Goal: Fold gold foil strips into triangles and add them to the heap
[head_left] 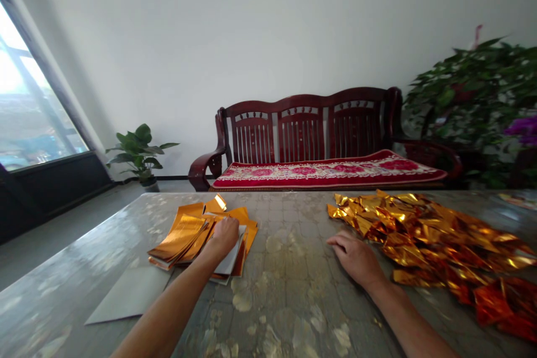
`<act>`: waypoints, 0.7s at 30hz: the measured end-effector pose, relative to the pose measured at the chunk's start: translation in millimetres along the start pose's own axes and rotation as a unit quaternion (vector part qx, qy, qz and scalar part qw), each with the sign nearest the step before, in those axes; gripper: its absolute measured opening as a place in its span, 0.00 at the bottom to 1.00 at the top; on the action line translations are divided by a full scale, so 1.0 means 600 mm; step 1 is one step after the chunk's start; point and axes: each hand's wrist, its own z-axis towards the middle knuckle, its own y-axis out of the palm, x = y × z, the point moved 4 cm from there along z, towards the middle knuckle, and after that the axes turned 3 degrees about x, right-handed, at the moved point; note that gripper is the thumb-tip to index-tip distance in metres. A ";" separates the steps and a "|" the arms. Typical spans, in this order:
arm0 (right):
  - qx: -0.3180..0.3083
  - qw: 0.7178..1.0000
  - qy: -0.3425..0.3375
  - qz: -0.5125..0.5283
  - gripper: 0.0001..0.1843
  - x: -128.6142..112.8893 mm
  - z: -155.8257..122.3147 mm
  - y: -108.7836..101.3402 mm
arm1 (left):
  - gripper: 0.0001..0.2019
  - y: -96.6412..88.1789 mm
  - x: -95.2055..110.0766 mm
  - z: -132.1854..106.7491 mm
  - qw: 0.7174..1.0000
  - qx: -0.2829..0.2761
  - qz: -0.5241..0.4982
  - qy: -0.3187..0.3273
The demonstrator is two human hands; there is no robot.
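Note:
My left hand [225, 236] reaches into a loose pile of gold foil paper sheets [184, 235] on the left part of the table. Its fingers are bent down and pressed together at a sheet of the pile; the fingertips are mostly hidden. Pale backs of some sheets show beside that hand. My right hand [356, 260] rests low over the table with nothing seen in it, thumb and forefinger slightly apart, the other fingers curled under. Just right of it lies a heap of folded, shiny gold foil pieces [413, 229].
A pale flat sheet [130, 293] lies at the left of the patterned table [289, 268]. Behind the table stands a dark red wooden bench [300, 137] with a red floral cover [323, 172]. Potted plants [142, 148] flank the bench, and a window is at far left.

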 end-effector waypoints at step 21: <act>-0.006 1.000 -0.001 0.005 0.16 -0.004 0.001 -0.002 | 0.13 0.011 -0.015 -0.002 1.000 0.000 -0.018 -0.021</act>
